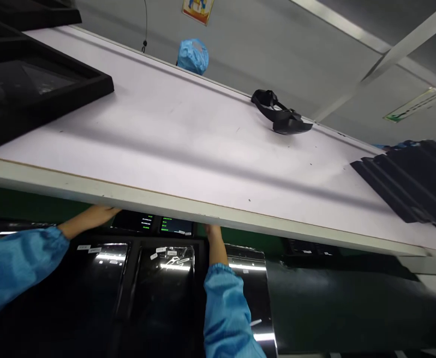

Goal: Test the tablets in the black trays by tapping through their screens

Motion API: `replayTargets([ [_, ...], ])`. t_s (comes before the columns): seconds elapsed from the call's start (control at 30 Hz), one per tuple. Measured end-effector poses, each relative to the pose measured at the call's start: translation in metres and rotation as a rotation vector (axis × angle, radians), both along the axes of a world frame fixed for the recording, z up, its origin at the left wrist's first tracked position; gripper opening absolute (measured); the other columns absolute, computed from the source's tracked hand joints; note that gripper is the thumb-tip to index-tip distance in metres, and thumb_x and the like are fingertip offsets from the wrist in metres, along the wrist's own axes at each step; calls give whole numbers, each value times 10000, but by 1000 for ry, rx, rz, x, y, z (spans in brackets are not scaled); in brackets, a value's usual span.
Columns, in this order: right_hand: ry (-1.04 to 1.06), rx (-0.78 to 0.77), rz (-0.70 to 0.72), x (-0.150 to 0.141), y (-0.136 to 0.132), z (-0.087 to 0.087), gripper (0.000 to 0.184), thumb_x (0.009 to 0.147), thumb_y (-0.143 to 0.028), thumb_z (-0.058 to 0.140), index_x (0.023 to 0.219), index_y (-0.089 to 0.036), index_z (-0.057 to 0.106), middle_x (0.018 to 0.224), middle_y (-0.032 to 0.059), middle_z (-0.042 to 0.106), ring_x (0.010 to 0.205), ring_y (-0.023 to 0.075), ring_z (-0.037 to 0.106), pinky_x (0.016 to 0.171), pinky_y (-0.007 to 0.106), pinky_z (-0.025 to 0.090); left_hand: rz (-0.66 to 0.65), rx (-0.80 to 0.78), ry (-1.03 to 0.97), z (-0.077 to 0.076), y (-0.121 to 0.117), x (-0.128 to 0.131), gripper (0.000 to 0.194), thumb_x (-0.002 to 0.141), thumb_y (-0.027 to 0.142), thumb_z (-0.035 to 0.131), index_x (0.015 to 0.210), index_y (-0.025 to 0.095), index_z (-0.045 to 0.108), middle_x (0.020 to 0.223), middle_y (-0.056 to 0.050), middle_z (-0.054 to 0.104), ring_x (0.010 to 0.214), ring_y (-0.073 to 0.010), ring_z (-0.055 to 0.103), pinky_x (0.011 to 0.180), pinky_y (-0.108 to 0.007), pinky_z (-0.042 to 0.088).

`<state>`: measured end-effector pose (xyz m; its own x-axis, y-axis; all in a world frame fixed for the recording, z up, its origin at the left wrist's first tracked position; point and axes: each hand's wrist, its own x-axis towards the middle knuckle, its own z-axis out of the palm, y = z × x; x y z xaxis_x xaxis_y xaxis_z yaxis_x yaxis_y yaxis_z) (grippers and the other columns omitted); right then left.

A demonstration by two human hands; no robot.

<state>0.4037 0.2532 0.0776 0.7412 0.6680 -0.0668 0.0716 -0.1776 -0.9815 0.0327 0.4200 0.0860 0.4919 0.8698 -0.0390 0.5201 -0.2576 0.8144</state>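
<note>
Both my arms, in blue sleeves, reach under the front edge of a white shelf (218, 211). My left hand (96, 215) stretches beside a dark screen with green and white text (133, 220); the shelf edge hides most of its fingers. My right hand (213, 230) is right of a second lit screen (176, 226), its fingers hidden under the shelf. The two screens lie side by side between my hands. Whether either hand grips anything is hidden. Nearer me lie glossy black panels in film, one on the left (91, 288) and one in the middle (161, 293), with small white labels.
Another film-covered panel (251, 293) lies right of my right arm, on a dark green surface (337, 303). On the shelf stand black trays (91, 89) at left, a black strap-like object (283, 119) and dark ridged sheets (415, 179). A person's blue cap (193, 57) shows beyond.
</note>
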Motion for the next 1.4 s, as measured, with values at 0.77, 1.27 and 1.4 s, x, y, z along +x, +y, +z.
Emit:
replayTargets([
  [0.77, -643, -539, 265, -119, -148, 2, 619, 864, -421, 597, 1396, -111, 533, 1578, 206, 295, 1429, 354, 363, 1097, 469, 410, 215, 590, 309, -37, -167, 10, 338, 893, 331, 446, 1077, 178, 686, 1337, -126, 575, 1300, -309, 446, 1005, -455, 403],
  [1.27, -994, -392, 704, -200, -199, 0, 674, 858, -390, 616, 1472, -202, 413, 1632, 140, 186, 1514, 342, 111, 1169, 619, 188, 449, 401, 511, -44, -309, -128, 683, 966, 490, 245, 1484, 55, 346, 1556, -217, 323, 1502, -338, 111, 1165, -665, 17],
  [1.4, -925, -504, 719, -233, -203, 0, 929, 767, -426, 676, 1546, -144, 256, 1635, 185, 114, 1510, 387, 76, 1154, 677, 125, 623, 346, 480, -46, -340, -146, 562, 970, 480, 328, 1353, 117, 520, 1554, -208, 329, 1499, -350, 137, 1163, -676, 67],
])
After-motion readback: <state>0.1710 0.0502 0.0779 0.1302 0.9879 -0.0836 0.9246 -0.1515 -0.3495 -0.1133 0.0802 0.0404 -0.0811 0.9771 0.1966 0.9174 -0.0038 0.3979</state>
